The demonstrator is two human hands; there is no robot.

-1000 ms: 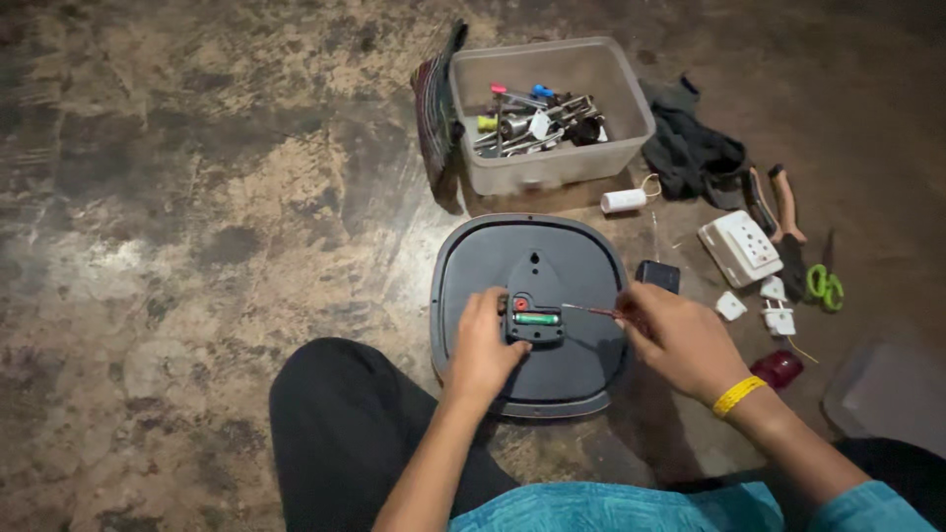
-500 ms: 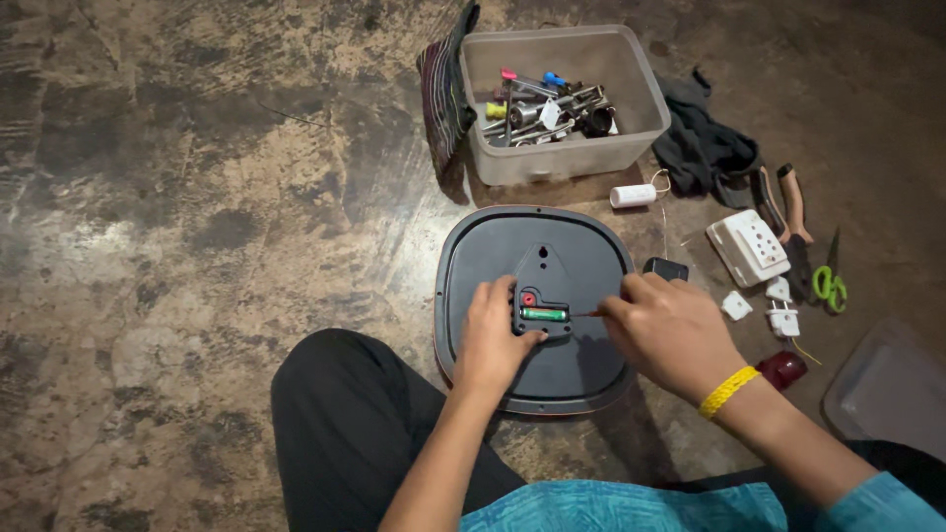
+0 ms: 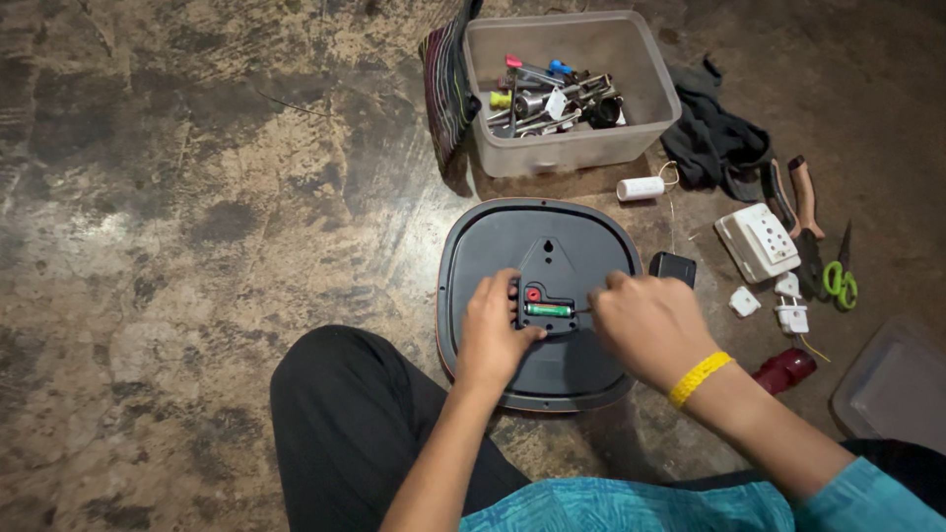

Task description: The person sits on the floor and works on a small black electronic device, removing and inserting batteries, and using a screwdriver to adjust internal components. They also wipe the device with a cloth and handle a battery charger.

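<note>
A dark grey clock [image 3: 581,236] with rounded corners lies face down on the floor in front of me. At its middle sits a black movement [image 3: 548,264] with a red knob and a green battery [image 3: 548,309] in its slot. My left hand [image 3: 498,330] grips the movement's left side, thumb by the battery. My right hand [image 3: 645,325], with a yellow wristband [image 3: 698,377], pinches a thin tool whose tip is at the battery's right end.
A clear plastic box [image 3: 650,79] of tools stands behind the clock, a striped cloth [image 3: 445,79] at its left. To the right lie a white socket box [image 3: 757,241], pliers [image 3: 803,202], green scissors [image 3: 840,281], white plugs [image 3: 788,315] and a small black box [image 3: 672,268].
My right hand has moved left toward the movement, bringing the thin tool's tip up to the battery. My left hand stays on the movement.
</note>
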